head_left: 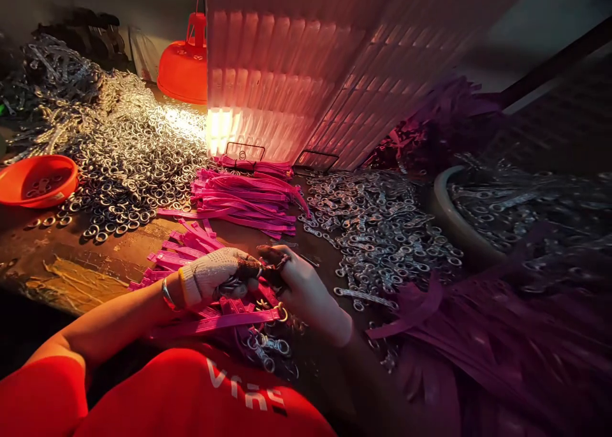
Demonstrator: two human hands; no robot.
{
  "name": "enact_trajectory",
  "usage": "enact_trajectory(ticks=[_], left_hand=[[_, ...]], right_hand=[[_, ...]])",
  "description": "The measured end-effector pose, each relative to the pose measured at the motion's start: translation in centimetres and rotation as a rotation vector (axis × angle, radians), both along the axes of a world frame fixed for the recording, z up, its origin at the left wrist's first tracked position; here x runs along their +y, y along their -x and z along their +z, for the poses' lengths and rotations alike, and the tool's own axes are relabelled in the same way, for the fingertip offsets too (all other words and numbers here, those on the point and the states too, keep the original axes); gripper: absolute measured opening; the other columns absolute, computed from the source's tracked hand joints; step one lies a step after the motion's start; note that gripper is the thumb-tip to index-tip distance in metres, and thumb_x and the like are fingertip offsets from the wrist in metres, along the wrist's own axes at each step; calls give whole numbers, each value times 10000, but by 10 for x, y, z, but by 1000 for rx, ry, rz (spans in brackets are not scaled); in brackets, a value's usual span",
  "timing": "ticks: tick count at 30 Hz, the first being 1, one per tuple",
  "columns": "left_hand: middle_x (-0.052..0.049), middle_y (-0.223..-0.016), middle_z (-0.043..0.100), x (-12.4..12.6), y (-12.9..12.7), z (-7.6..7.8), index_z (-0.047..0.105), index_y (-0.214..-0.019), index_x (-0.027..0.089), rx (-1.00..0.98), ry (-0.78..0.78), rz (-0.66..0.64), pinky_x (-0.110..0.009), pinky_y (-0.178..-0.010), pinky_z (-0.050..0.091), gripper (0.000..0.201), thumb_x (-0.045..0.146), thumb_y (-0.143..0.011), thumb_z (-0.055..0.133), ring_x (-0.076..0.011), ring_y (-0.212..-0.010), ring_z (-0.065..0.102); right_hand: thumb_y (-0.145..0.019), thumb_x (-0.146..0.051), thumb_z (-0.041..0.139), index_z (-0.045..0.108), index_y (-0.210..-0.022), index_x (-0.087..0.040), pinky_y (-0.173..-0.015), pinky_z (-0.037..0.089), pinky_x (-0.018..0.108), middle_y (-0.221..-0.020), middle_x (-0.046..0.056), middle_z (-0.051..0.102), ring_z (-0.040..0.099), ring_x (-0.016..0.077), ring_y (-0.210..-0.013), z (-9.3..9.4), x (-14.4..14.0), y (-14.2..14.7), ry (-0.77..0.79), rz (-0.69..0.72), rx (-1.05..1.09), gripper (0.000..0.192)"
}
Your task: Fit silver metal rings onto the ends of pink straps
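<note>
On the bench, two hands, left hand (217,276) and right hand (299,284), pinch one pink strap (224,323).

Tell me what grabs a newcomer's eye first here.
The orange lamp glowing at top centre, lighting a great heap of metal rings on the left. At centre, bright pink straps lie in bundles, and just below them the gloved left hand meets the bare right hand.

A heap of metal rings (129,150) is spread over the left of the table (71,265), with a bowl (38,180) at its left edge. A lamp (184,67) is hung behind it. Straps (243,198) are laid in the middle, and clasps (382,233) are scattered to their right. A basin (449,220) is set further right.
</note>
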State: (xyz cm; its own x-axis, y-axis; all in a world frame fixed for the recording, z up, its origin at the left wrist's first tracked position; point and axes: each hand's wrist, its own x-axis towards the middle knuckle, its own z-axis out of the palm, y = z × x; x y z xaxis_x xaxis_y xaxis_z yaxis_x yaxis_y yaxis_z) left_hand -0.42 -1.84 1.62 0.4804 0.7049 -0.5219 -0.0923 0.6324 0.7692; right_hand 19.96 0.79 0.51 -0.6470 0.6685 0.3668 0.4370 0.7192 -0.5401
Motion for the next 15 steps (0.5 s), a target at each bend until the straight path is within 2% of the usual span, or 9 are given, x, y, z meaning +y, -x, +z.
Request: enact_trajectory(ticks=[2, 4, 7, 11, 13, 15], left_hand=[[-7, -517, 567, 0, -3, 2, 610, -642, 121, 9, 11, -15, -178, -375, 264, 205, 284, -763, 633, -52, -375, 411], [4, -482, 536, -2, -4, 4, 597, -622, 127, 42, -16, -19, -183, -370, 262, 240, 310, -774, 630, -55, -367, 398], [2, -496, 546, -8, -5, 8, 603, -659, 135, 131, -162, 5, -187, -365, 271, 347, 435, -834, 611, -64, -374, 420], [5, -547, 562, -13, -8, 14, 596, -700, 142, 133, -364, -56, -186, -378, 310, 396, 509, -845, 626, -65, -400, 447], [14, -531, 546, -12, -13, 15, 571, -699, 152, 101, -329, -60, -183, -365, 305, 394, 514, -851, 612, -67, -389, 439], [28, -505, 518, -7, -19, 15, 539, -700, 165, 68, -251, -9, -181, -348, 288, 380, 508, -852, 598, -71, -370, 426]], right_hand=[[-885, -202, 572, 624, -1137, -196, -818, 486, 332, -1073, 109, 652, 613, 217, -952, 6, -9, 7, -52, 38, -47, 258], [-883, -188, 548, 637, -1026, -178, -753, 461, 324, -974, 105, 658, 598, 211, -860, 8, -12, 7, -106, -19, -115, 169], [-841, -166, 515, 621, -862, -164, -650, 379, 303, -822, 87, 640, 545, 194, -718, 7, -15, 3, -166, -121, -232, 108], [-709, -115, 485, 545, -688, -193, -563, 256, 292, -650, 36, 573, 445, 155, -578, 14, -22, 2, -173, -175, -315, 101], [-667, -133, 492, 513, -643, -205, -551, 222, 299, -609, 27, 552, 422, 149, -553, 16, -28, 4, -171, -233, -313, 79], [-675, -169, 509, 520, -646, -207, -554, 222, 303, -621, 39, 569, 442, 156, -563, 15, -32, 7, -167, -341, -290, 50]])
